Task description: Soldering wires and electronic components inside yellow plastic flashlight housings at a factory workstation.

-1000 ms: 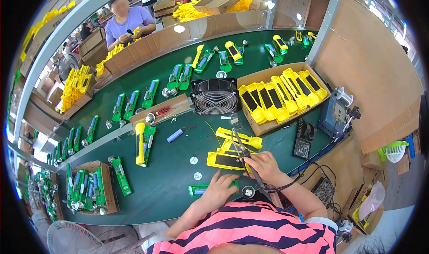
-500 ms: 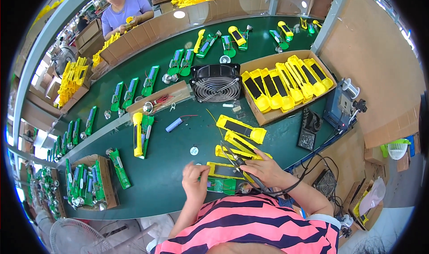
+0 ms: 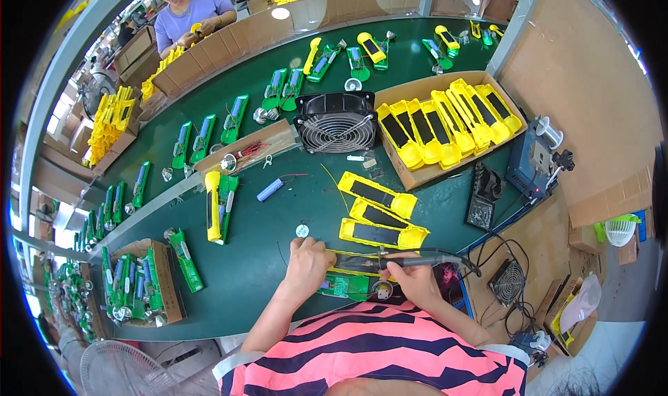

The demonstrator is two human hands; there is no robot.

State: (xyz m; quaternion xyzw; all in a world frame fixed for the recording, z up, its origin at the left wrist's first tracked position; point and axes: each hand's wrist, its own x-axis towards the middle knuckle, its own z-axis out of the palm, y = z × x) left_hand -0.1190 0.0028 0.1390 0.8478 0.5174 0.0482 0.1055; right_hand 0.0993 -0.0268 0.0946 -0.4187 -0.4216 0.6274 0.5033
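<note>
My right hand (image 3: pixel 417 283) grips a soldering iron (image 3: pixel 435 257) with a dark handle and a cable. The iron lies nearly level, its tip end pointing left over a yellow plastic housing (image 3: pixel 341 271). At the housing's left end is my left hand (image 3: pixel 306 264), fingers curled and pressed together; what they pinch is hidden. A thin dark wire (image 3: pixel 280 252) shows beside that hand. Nearer to me lies a green casing (image 3: pixel 348 287) with a small round lamp head (image 3: pixel 382 291) at its right. Just beyond the left hand sits a round white disc (image 3: pixel 301 230).
Three yellow housings (image 3: pixel 379 234) lie beyond the iron. A carton (image 3: pixel 417 180) of yellow housings, a black fan (image 3: pixel 337 128) and a soldering station (image 3: pixel 527 161) stand farther back. Left are a box (image 3: pixel 170 291) of green units and a blue cell (image 3: pixel 269 190). A co-worker (image 3: pixel 191 17) sits far left.
My left hand has moved forward onto the left end of the yellow housing. The soldering iron has swung from steeply slanted to nearly level. The nearest loose housing has shifted and lies more in view.
</note>
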